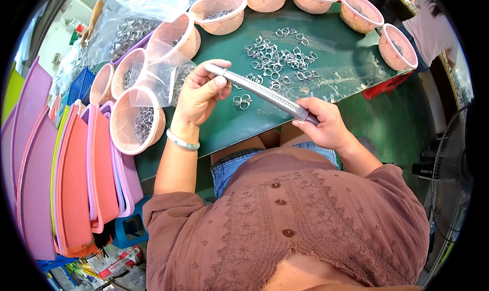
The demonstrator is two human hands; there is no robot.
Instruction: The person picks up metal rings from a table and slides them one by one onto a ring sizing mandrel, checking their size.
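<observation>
A silver ring mandrel [265, 92], a tapered metal stick with fine markings, slants across in front of me above the table. Its thick dark handle end sits in my right hand [326, 124], fingers wrapped round it. My left hand [202, 95], with a pale bangle on the wrist, is closed at the thin end, thumb and fingers pinching there. Whether a ring is between those fingers I cannot tell. Beyond the mandrel, many loose silver rings [277, 61] lie spread on the green table [214, 133]. A small cluster of rings [243, 102] lies nearer, just below the stick.
Pink baskets [219, 23] holding rings line the table's far and left edges. Clear plastic bags [165, 77] lie by the left baskets. Stacked coloured plastic baskets [76, 174] stand at left. A fan [448, 163] is at right; another person [430, 31] is at far right.
</observation>
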